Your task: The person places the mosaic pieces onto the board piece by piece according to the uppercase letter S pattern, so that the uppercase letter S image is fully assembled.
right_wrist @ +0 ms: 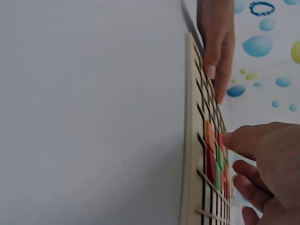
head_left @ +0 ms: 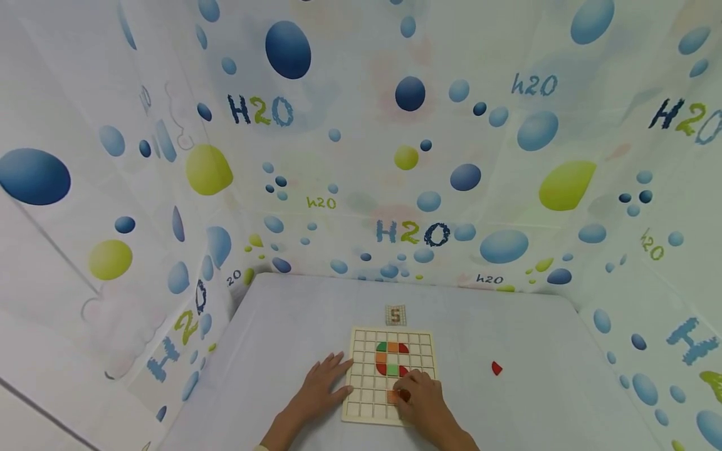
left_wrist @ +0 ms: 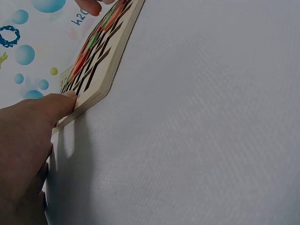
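Observation:
A pale wooden grid board lies on the white table, holding several coloured tiles. Orange square tiles, a light green square tile and red rounded tiles form a curved figure in its cells. My left hand rests against the board's left edge, fingers spread, its thumb touching the rim. Over the lower middle of the board is my right hand, partly covering an orange tile and a dark red tile. In the right wrist view its thumb touches the tile area; the other fingers bend loosely, apart from it.
A small card with a figure like a 5 lies just beyond the board. One loose red rounded tile sits on the table to the right. Patterned white sheets enclose the table at the back and sides.

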The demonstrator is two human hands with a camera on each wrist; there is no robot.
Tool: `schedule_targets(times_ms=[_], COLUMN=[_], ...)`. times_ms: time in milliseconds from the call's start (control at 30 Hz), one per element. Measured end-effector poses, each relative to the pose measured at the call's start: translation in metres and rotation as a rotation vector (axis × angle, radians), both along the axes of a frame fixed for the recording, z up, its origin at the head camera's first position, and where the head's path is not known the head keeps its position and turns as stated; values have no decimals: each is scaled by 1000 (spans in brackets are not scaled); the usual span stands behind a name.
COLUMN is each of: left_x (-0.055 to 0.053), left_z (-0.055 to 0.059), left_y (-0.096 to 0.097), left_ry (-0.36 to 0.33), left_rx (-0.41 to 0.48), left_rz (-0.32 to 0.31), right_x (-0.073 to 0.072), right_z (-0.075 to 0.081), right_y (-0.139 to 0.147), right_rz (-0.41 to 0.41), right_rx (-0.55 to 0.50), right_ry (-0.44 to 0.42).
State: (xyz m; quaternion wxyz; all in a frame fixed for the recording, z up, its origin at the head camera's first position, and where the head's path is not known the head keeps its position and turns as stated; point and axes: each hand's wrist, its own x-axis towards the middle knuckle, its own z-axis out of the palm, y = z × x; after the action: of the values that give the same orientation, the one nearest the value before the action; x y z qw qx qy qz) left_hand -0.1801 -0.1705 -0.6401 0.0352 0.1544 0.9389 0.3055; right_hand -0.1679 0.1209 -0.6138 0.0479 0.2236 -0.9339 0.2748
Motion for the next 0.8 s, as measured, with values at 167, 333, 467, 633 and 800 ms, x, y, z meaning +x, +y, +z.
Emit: schedule_targets(times_ms=[167, 333, 467, 633, 800], left_x=[-1, 0, 0, -2, -3], left_z=[0, -1, -2, -5, -6], left_y=[-1, 0, 0, -1, -1], left_ry=[5, -1, -3, -7, -9], left_rx=[-4, 0, 1, -12, -21], left_rz=[-1, -8, -8, -6, -3], right_x=[-15, -35, -43, -46, -48], right_z=[6, 10, 15, 17, 9], right_y=[28, 76, 113, 142, 154], right_rz=[-189, -368, -430, -473, -510], right_rx=[-91, -110, -86, -56, 26], right_ry=[-81, -111, -92, -133, -177])
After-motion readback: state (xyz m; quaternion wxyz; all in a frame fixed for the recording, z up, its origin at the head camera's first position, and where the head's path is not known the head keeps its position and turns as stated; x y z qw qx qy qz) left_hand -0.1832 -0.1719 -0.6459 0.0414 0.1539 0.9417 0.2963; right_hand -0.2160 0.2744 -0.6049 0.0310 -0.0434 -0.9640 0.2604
